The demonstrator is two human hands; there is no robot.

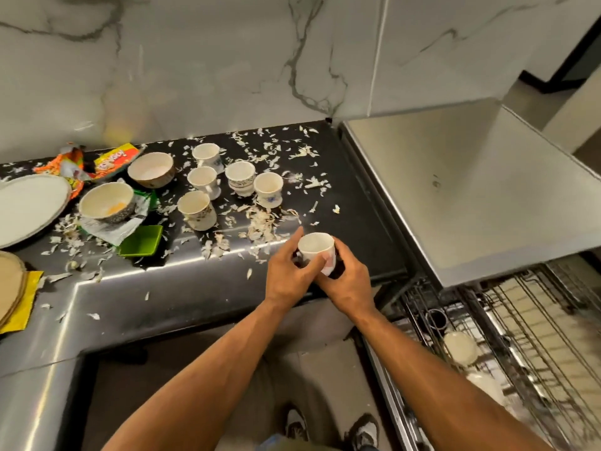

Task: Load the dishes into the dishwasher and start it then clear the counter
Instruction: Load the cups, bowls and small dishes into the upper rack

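Observation:
Both my hands hold one white patterned cup (316, 248) just above the black counter (357, 206) near its front edge. My left hand (287, 276) grips its left side, with the thumb across the front. My right hand (348, 281) curls round its right side. Several more white cups (240, 177) stand together farther back on the counter. Two bowls (107, 203) and a white plate (29, 206) sit at the left. The open dishwasher rack (507, 336) is at the lower right, with a cup (460, 348) lying in it.
White peel scraps litter the counter. Snack wrappers (110, 157), a green tray (143, 240) and a crumpled bag lie at the left, with a yellow cloth (22, 304) at the edge. A steel dishwasher top (471, 190) stands to the right. My shoes (331, 428) are below.

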